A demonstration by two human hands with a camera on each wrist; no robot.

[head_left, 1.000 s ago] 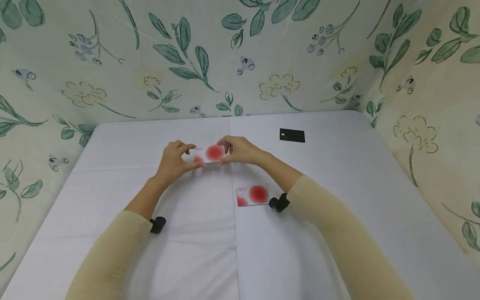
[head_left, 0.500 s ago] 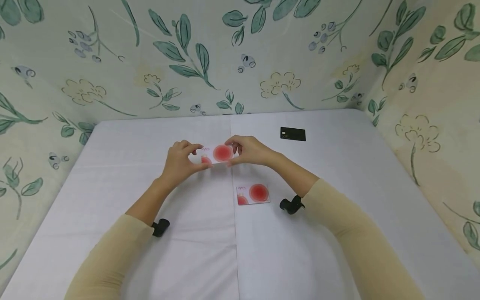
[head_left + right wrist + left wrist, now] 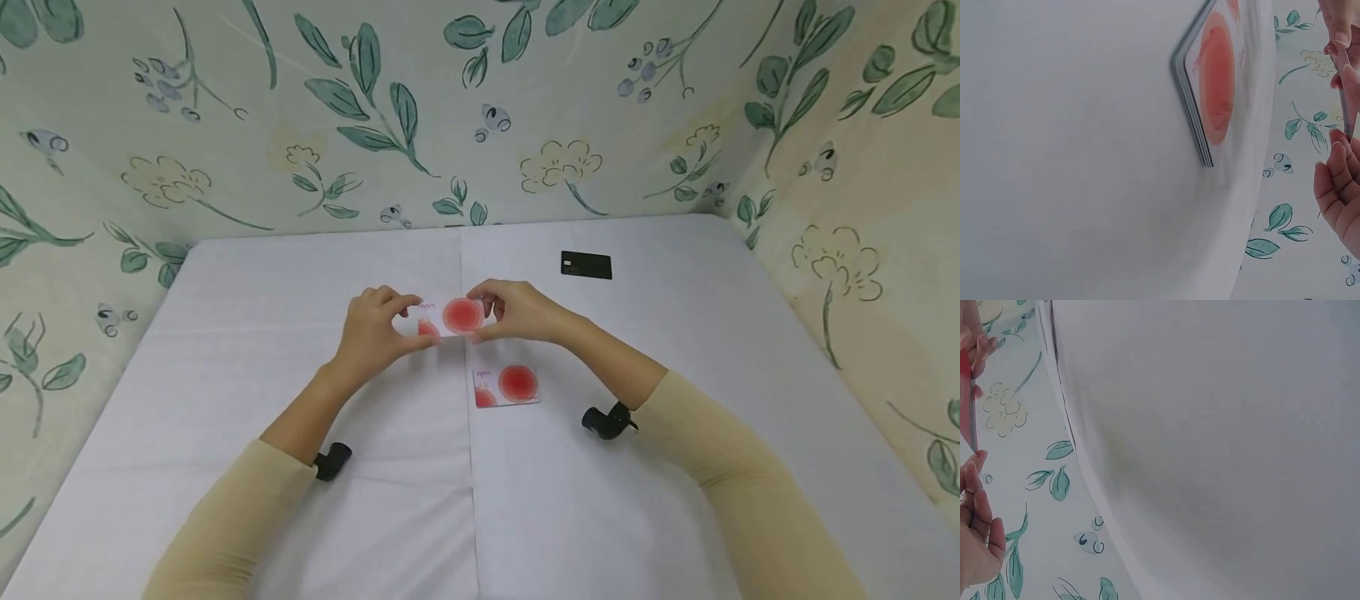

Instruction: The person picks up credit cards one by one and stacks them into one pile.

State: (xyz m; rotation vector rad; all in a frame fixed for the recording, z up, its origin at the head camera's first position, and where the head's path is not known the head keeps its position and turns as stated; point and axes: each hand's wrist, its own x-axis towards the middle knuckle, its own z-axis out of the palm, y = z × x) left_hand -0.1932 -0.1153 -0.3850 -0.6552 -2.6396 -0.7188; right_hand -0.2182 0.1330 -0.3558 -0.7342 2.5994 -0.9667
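Between both hands a white card with red circles (image 3: 462,316) is held over the middle of the table. My left hand (image 3: 372,332) pinches its left end between thumb and fingers. The opposite end is pinched by my right hand (image 3: 523,312). Just below it in the head view lies a stack of matching cards (image 3: 517,384) on the cloth. Several layered edges of the card stack (image 3: 1216,81) show in the right wrist view. In the left wrist view, part of the held card (image 3: 966,406) appears at the left edge.
A black card (image 3: 587,265) lies near the back right of the white-covered table (image 3: 225,350). Floral fabric (image 3: 555,108) stands behind the table and along its sides. A black wrist camera (image 3: 609,421) hangs at the right sleeve.
Both hands have carried the held card to the right, and lately slightly nearer to the stack. The stack and the black card have stayed in place on the table.
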